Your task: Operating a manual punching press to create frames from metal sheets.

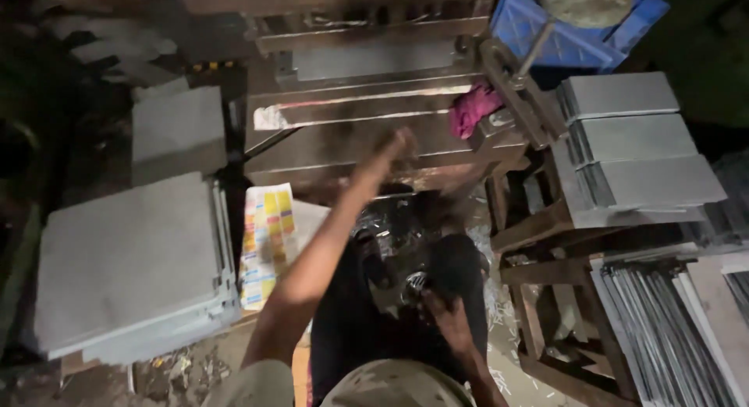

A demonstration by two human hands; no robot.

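Two hands | left (pixel 396 146) blurred over machine bed (pixel 351 130), grip unclear | right (pixel 443 312) low by knee, grip unclear

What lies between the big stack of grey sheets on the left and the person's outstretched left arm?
In the head view, a colourful printed paper lies between the grey sheet stack and the left arm, beside the stack's right edge.

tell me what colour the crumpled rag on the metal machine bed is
Pink-magenta crumpled cloth rag, lying on the grey metal machine bed; seen in the head view.
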